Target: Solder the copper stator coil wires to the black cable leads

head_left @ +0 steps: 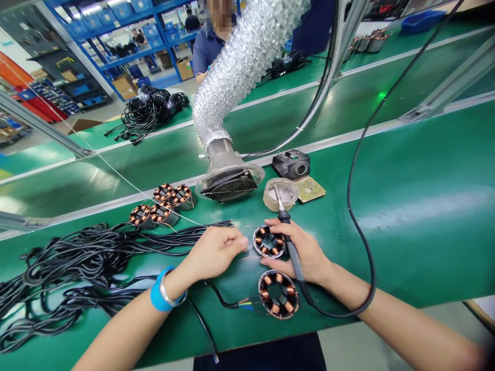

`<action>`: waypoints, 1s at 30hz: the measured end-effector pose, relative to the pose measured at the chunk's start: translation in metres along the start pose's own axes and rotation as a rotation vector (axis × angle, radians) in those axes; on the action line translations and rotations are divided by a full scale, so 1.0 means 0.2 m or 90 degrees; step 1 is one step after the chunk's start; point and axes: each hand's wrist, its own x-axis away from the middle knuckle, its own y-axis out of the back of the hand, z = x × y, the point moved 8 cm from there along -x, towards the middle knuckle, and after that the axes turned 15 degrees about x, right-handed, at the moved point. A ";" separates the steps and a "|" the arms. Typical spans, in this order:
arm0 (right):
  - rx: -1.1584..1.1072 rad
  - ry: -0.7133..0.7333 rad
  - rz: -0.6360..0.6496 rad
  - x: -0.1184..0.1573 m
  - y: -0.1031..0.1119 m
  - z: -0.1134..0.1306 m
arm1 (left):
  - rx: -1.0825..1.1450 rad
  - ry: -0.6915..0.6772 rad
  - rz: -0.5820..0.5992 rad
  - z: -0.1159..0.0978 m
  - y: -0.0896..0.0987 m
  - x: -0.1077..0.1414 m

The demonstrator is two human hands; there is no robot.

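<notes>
My right hand [305, 250] holds a soldering iron [294, 252]; its tip reaches into a round, pale pot [286, 195]. That hand's thumb and fingers also straddle a motor stator [266, 241] with copper windings. My left hand [222, 250] is closed in a pinch just left of this stator, near its thin loose wire ends. A thin pale strand [131, 180] runs from the upper left to the left hand. What the fingertips hold is hidden. Nearer me lies a second stator [278, 294], with a black cable [220, 298] whose coloured leads reach its thin wires.
Black cables [96, 252] lie heaped at left, with several stators [160, 206] behind. A fume extractor [232, 185] hangs on a silver duct [240, 67]. An iron stand [292, 165] and sponge tray [310, 189] stand beside the pot. A person [211, 46] is across the bench.
</notes>
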 end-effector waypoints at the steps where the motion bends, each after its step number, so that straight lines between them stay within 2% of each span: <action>1: 0.002 -0.002 0.002 0.00 0.00 0.00 | 0.067 0.008 -0.003 0.01 -0.01 -0.02; 4: 0.007 -0.008 0.008 0.00 -0.01 -0.01 | 0.182 0.029 0.030 0.03 -0.04 -0.05; 8: 0.005 -0.008 0.023 0.01 -0.02 -0.02 | 0.023 0.074 0.046 0.08 -0.01 0.04; 10: 0.001 -0.011 0.034 0.02 -0.02 -0.02 | -0.035 0.068 0.059 0.09 -0.02 0.08; 15: 0.038 -0.046 0.049 0.04 -0.02 -0.03 | 0.139 0.053 0.097 0.09 -0.13 0.08; 17: 0.068 -0.053 0.045 0.05 -0.02 -0.03 | 0.116 0.017 0.089 0.06 -0.10 0.10; 19: 0.090 -0.050 0.042 0.05 -0.01 -0.03 | -0.001 -0.029 0.084 0.01 -0.05 0.19; 21: 0.104 -0.043 0.041 0.05 -0.01 -0.02 | -0.130 -0.058 0.132 0.00 -0.03 0.34; 23: 0.110 -0.034 0.042 0.05 -0.01 -0.02 | -0.239 -0.066 0.209 0.06 -0.05 0.51; 24: 0.113 -0.034 0.044 0.05 -0.02 -0.02 | -0.303 -0.060 0.224 0.11 -0.05 0.58; 27: 0.127 -0.037 0.050 0.05 -0.03 -0.02 | -0.457 -0.064 0.195 0.26 -0.07 0.70; 30: 0.127 -0.057 0.059 0.06 -0.03 -0.03 | -0.428 -0.118 0.118 0.27 -0.04 0.72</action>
